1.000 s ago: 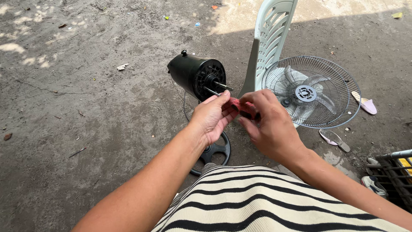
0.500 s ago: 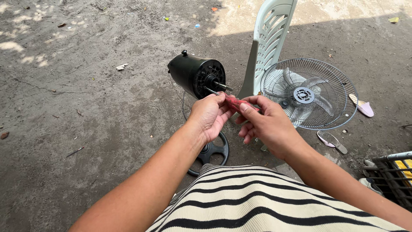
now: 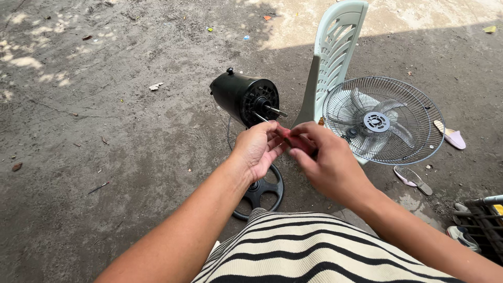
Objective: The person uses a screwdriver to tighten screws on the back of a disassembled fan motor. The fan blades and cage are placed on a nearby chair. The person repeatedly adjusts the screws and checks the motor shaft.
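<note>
My left hand and my right hand meet in front of me, both pinching a red-handled screwdriver whose metal shaft points up toward a black fan motor. The motor sits on its stand with its bare shaft facing me, just beyond the tool's tip. The stand's round black base lies on the ground under my left wrist. My fingers hide most of the handle.
A wire fan grille with blades inside leans against a pale plastic chair at right. A sandal and another slipper lie beyond. A dark crate stands at far right. Dirt ground spreads to the left.
Both hands stay at the screwdriver; the fingers have shifted their grip on the handle and the hands have edged slightly toward the motor. The view has tilted a little.
</note>
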